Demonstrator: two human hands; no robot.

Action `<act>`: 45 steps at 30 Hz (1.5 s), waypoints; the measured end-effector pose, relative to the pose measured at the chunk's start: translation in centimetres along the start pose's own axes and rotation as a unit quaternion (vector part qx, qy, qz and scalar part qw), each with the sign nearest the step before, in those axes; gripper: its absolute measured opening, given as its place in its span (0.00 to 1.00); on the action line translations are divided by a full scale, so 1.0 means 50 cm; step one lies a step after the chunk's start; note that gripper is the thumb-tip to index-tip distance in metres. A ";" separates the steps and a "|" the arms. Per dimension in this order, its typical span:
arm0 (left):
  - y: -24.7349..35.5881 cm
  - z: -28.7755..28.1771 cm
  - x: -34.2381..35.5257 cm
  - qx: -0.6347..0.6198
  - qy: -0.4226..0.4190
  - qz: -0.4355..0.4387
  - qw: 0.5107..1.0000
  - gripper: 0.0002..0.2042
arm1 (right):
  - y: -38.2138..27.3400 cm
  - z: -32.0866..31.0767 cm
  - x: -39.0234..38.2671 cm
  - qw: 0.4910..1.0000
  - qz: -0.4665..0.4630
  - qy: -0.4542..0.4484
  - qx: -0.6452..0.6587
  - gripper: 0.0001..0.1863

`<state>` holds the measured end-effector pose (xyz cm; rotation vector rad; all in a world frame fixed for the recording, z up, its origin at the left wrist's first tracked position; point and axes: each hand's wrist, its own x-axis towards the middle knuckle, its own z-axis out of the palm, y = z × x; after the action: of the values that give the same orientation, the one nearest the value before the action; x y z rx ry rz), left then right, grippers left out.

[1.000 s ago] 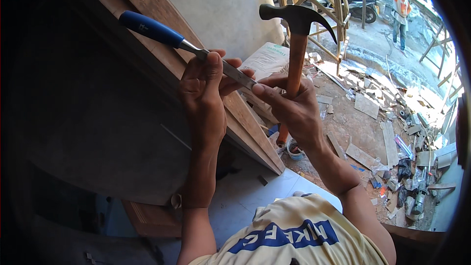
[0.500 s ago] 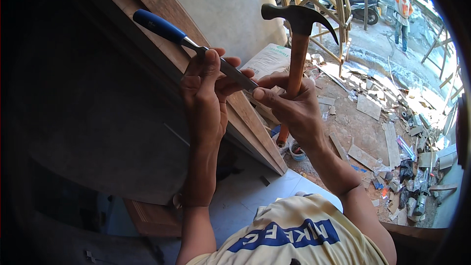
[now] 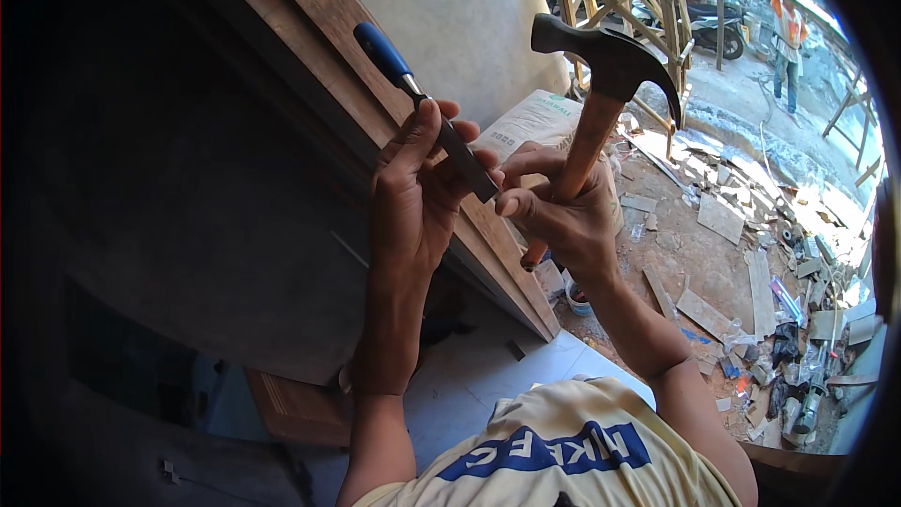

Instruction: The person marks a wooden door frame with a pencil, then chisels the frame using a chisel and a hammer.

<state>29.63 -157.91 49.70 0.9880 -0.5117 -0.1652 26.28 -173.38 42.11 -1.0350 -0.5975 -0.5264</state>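
A wood chisel (image 3: 463, 160) with a blue handle is pinched between the thumb and fingers of my left hand (image 3: 413, 178). Its handle points up and to the left, its flat blade down and to the right. My right hand (image 3: 572, 207) grips a claw hammer (image 3: 593, 136) by its wooden shaft, the dark head upward and the claw toward the right. The right thumb and forefinger are close to the blade's tip; whether they touch it I cannot tell. Behind the hands runs a wooden door frame (image 3: 328, 38).
A cement-type sack (image 3: 530, 122) leans by the pale wall. Beyond, the ground holds scattered tile pieces and rubble (image 3: 723, 310). A small bucket (image 3: 576, 295) stands near the frame's foot. Wooden scaffolding (image 3: 671, 28) and a person (image 3: 788, 47) are farther off; a brown wooden panel (image 3: 296, 404) lies lower left.
The chisel has turned steeper, its handle swinging right, and its blade now shows its broad face. The hammer's head has tilted over to the right. Both hands stay close together.
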 end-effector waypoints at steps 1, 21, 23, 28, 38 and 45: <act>0.002 0.002 -0.001 0.005 0.002 0.000 1.000 0.15 | -0.012 0.004 -0.003 1.000 0.029 0.001 0.011 0.09; 0.539 0.034 0.188 0.416 0.012 0.526 0.742 0.15 | 0.236 -0.194 -0.242 0.958 0.197 0.144 -0.154 0.08; 0.512 0.026 0.151 0.395 0.064 0.517 0.757 0.13 | 0.268 -0.214 -0.280 0.950 0.216 0.151 -0.168 0.09; 0.689 0.063 0.279 0.475 0.043 0.564 0.674 0.16 | 0.304 -0.213 -0.328 0.920 0.330 0.127 -0.166 0.14; 0.836 0.165 0.452 0.588 -0.028 0.642 0.492 0.10 | 0.300 -0.205 -0.353 0.898 0.338 0.041 -0.278 0.11; 0.840 0.188 0.451 0.620 -0.014 0.612 0.491 0.12 | 0.399 -0.253 -0.414 0.905 0.374 0.015 -0.205 0.12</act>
<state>40.72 -150.05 96.35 1.7199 -1.3247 1.7704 26.96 -173.98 10.72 -1.5469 -0.0211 0.0247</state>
